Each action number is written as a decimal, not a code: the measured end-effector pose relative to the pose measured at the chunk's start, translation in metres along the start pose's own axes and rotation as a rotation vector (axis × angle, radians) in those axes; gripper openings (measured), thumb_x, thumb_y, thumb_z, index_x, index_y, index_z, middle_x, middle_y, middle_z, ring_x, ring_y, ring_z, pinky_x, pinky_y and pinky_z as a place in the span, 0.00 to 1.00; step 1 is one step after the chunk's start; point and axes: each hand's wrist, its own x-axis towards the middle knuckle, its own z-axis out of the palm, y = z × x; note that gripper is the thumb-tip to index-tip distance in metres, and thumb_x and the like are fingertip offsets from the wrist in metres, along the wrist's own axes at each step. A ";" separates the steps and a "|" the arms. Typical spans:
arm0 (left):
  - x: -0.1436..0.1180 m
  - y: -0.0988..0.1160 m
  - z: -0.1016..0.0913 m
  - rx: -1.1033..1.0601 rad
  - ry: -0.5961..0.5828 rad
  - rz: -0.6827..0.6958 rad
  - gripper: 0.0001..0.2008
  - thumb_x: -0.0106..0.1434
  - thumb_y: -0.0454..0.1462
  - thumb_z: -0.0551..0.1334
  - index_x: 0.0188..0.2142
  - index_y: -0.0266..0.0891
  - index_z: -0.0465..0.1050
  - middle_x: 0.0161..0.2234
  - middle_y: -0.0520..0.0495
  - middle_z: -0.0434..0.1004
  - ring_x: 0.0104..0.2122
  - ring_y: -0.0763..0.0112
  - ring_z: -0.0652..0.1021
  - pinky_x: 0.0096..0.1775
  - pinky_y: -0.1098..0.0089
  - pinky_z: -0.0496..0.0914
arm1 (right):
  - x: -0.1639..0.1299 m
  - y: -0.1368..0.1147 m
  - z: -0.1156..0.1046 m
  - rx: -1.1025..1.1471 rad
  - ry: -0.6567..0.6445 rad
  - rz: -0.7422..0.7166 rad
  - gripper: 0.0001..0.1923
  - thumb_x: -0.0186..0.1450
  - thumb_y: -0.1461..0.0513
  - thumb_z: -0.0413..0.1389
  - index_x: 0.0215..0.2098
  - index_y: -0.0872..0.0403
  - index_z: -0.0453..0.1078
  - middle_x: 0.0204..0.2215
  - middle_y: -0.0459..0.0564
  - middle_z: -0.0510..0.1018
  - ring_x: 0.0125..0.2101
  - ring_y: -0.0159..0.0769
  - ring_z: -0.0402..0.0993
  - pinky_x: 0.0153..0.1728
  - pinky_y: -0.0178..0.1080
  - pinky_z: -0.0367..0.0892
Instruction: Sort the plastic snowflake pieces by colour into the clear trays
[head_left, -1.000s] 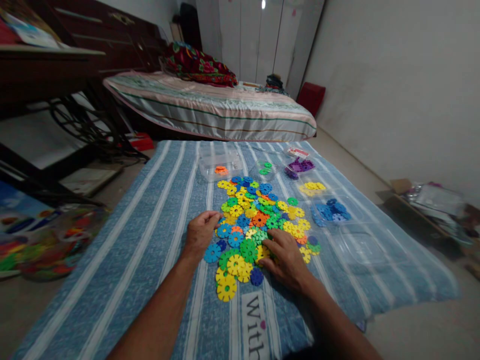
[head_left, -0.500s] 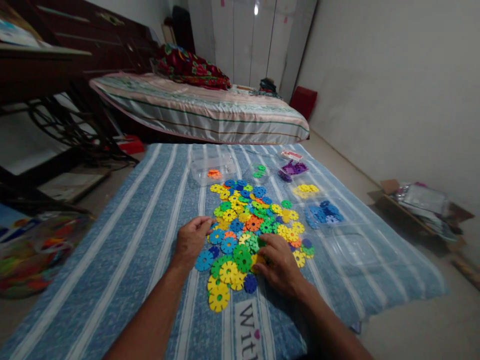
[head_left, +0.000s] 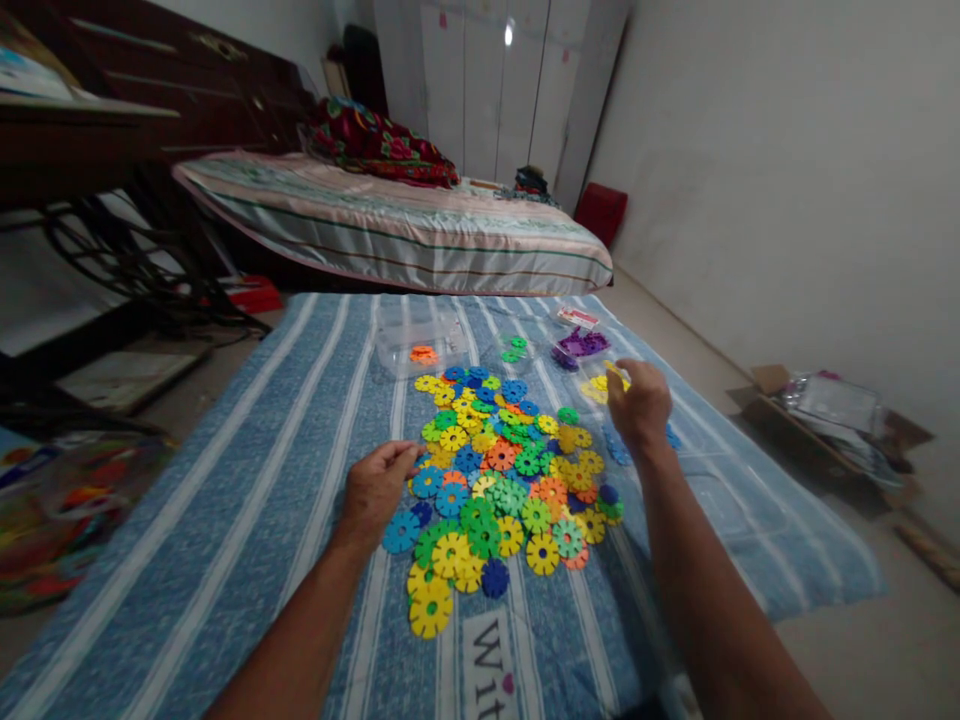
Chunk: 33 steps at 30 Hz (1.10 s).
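A heap of notched plastic flower discs (head_left: 501, 457) in yellow, green, blue and orange lies spread on the striped cloth. My left hand (head_left: 379, 487) rests at the heap's left edge, thumb and fingers pressed together; whatever they may hold is hidden. Over on the right, my right hand (head_left: 640, 400) pinches a yellow flower disc (head_left: 616, 371) above the container of yellow discs (head_left: 595, 389). That hand partly covers the container of blue discs (head_left: 616, 446). Purple discs (head_left: 583, 343) fill another small container just beyond.
A clear box (head_left: 394, 350) with orange discs and a group of green discs (head_left: 514, 350) stand at the back. A clear lid (head_left: 712, 505) lies at right. A cardboard box (head_left: 832, 430) sits on the floor, and a bed (head_left: 405, 230) stands behind.
My right hand has moved from the heap up and right to the yellow discs' container, carrying a yellow flower disc. My left hand has stayed about where it was.
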 end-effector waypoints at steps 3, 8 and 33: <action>0.001 -0.001 0.000 0.002 0.004 -0.006 0.13 0.49 0.46 0.64 0.30 0.40 0.79 0.32 0.48 0.83 0.30 0.67 0.80 0.32 0.72 0.72 | -0.005 0.006 0.005 0.011 -0.006 0.013 0.08 0.62 0.60 0.53 0.34 0.55 0.73 0.32 0.57 0.78 0.36 0.46 0.72 0.41 0.47 0.66; 0.000 -0.004 0.002 -0.001 0.008 0.008 0.16 0.49 0.47 0.64 0.31 0.39 0.79 0.33 0.47 0.83 0.29 0.67 0.79 0.32 0.71 0.72 | -0.064 -0.011 0.003 0.213 -0.230 0.012 0.12 0.64 0.56 0.52 0.29 0.52 0.74 0.28 0.51 0.80 0.30 0.40 0.75 0.34 0.40 0.68; 0.001 -0.009 0.005 -0.012 -0.005 0.026 0.15 0.49 0.46 0.63 0.31 0.38 0.78 0.32 0.47 0.82 0.29 0.68 0.79 0.32 0.72 0.71 | -0.143 -0.030 -0.035 0.333 -0.436 -0.139 0.10 0.67 0.62 0.51 0.30 0.52 0.73 0.33 0.52 0.78 0.36 0.38 0.74 0.40 0.42 0.70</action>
